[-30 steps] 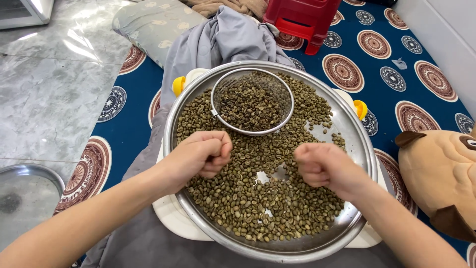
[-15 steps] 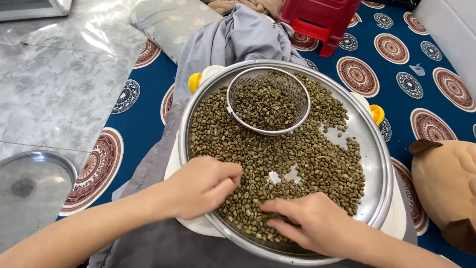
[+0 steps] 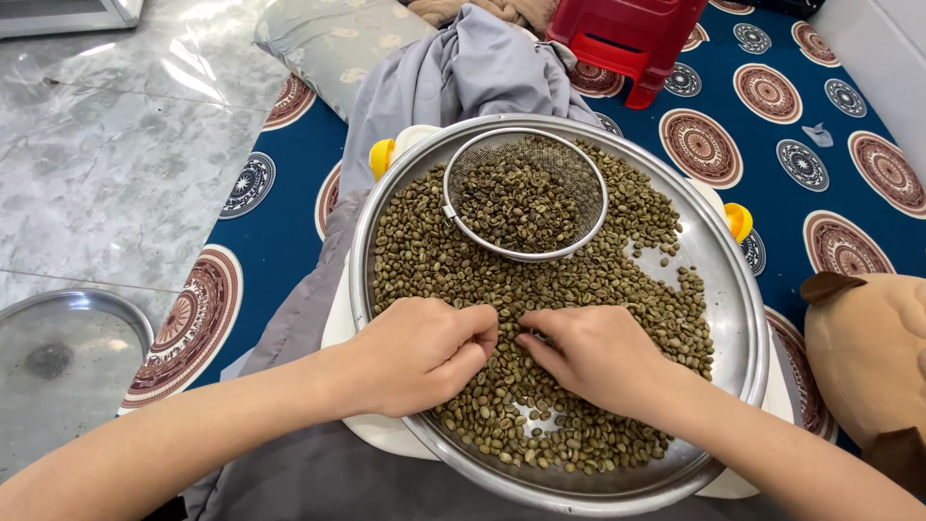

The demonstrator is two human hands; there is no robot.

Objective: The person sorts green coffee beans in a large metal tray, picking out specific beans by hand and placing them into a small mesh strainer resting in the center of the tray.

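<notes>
Your left hand (image 3: 424, 352) is loosely curled and your right hand (image 3: 588, 352) pinches beans (image 3: 434, 260) at the tray's (image 3: 743, 318) six o'clock; these are light, hard, and prone to rolling, so grip singly by fingertip.

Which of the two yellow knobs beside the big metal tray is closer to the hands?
The yellow knob at the tray's upper left, nearer the left hand; the other sits at the right rim.

Sieve (image 3: 526, 196) blocking tray's (image 3: 743, 318) far side
</notes>
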